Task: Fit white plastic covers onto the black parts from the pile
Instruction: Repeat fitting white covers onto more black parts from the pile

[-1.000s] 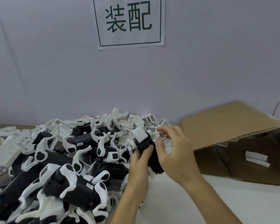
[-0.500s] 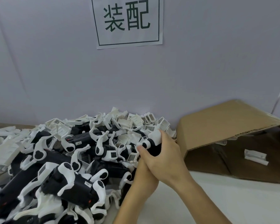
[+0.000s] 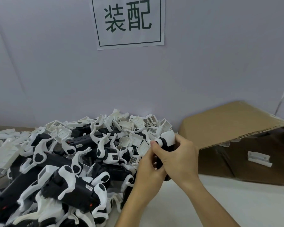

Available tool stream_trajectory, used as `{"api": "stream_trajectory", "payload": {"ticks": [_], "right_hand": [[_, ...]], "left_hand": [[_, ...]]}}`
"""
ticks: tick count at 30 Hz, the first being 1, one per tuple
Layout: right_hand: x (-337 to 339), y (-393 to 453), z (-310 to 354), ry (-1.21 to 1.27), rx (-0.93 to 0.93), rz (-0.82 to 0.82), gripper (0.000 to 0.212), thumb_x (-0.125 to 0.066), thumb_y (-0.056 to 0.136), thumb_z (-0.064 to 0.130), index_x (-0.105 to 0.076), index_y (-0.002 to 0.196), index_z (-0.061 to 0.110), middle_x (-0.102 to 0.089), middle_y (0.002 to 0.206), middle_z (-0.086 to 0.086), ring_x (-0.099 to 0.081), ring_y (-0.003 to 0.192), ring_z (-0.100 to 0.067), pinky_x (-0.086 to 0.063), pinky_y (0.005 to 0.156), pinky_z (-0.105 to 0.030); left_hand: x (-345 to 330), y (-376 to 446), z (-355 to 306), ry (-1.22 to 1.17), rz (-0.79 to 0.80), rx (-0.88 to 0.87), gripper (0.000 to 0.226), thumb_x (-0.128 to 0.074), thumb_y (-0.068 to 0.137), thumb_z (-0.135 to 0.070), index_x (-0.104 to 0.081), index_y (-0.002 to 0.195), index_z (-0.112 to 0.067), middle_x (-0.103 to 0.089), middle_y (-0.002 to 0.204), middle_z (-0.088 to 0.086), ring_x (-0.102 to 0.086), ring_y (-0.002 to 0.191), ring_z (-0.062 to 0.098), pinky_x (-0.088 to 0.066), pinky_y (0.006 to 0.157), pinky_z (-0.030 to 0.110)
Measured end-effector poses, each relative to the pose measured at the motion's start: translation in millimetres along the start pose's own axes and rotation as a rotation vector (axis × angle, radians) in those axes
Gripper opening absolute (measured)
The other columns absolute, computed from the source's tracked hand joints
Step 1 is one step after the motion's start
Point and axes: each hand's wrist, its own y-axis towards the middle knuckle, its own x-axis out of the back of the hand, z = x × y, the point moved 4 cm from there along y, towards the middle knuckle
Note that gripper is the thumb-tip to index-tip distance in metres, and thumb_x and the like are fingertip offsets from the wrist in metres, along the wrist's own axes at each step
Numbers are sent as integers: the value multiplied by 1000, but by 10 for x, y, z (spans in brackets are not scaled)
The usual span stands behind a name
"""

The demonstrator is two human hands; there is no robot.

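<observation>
While the pile [image 3: 64, 169] of black parts and white covers sprawls across the lower left of the frame, the cardboard box [image 3: 228, 125] lies on its side at right, and your work sits between them at centre. Your right hand [image 3: 179, 159] has its fingers curled round the black part [image 3: 167, 145], thumb up by the white cover [image 3: 168, 137] on its top end. Your left hand [image 3: 148, 171] wraps the lower body (fingertips hidden, so I can't tell how tightly). Keep that lower grip steady, press the cover squarely down along the part's axis, and check both edges sit flush before letting go.
</observation>
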Motion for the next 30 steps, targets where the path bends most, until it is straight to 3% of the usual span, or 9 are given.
{"api": "stream_trajectory", "payload": {"ticks": [5,9,12,14,17,19,21,27,30], "right_hand": [[-11,58,-71,93,-105,199,27,-84,75,43,-67,91,28,-72,81,14,-70,77,-3,-58,69,-28],[-61,83,-122,-1,-147,482,90,-79,71,62,-36,146,38,-50,128,29,-55,110,10,-49,91,-18],[-37,90,-127,-70,-38,618,56,-76,79,52,-54,130,45,-61,118,26,-58,111,5,-49,86,-14],[-41,55,-87,-54,24,694,38,-76,80,44,-58,112,53,-63,108,32,-58,103,12,-46,76,-5],[-113,10,-119,-100,73,651,53,-78,76,46,-52,121,51,-63,111,23,-58,108,4,-49,85,-15],[-185,-44,-162,-184,91,548,75,-71,70,59,-41,137,44,-54,125,21,-51,118,2,-46,96,-22],[-253,-113,-188,-228,124,460,87,-60,67,69,-33,144,37,-47,128,24,-46,117,5,-41,95,-17],[-259,-129,-253,-233,220,325,54,-69,73,61,-56,119,36,-60,100,21,-57,94,-1,-48,79,-17],[-241,-107,-255,-182,252,299,51,-79,72,50,-60,117,35,-61,99,20,-58,93,0,-48,78,-16]], "left_hand": [[25,16,17,3,-88,8,26,-55,93,6,-69,103,-13,-68,74,12,-59,64,21,-47,56,32],[131,18,11,-87,-253,45,43,-51,96,10,-65,90,-30,-73,77,-5,-69,75,7,-50,57,16],[253,38,89,-250,-346,134,32,-56,97,0,-63,115,-25,-77,99,-7,-71,77,3,-46,51,14],[273,47,76,-342,-373,162,27,-64,94,-10,-63,120,-15,-76,108,6,-74,91,19,-57,69,27],[269,48,50,-471,-444,180,41,-69,82,-18,-61,119,-3,-72,115,19,-67,112,36,-50,102,52],[273,50,60,-506,-485,199,45,-69,78,-21,-62,117,-1,-72,114,21,-67,111,37,-47,105,55],[289,44,74,-519,-503,224,46,-70,77,-25,-63,117,-1,-72,113,21,-68,109,37,-48,104,54],[308,34,95,-475,-487,253,58,-76,73,-31,-61,121,-1,-72,114,21,-69,109,35,-47,106,54],[302,32,98,-486,-484,241,61,-76,74,-30,-57,120,6,-68,117,27,-66,112,41,-45,106,58]]}}
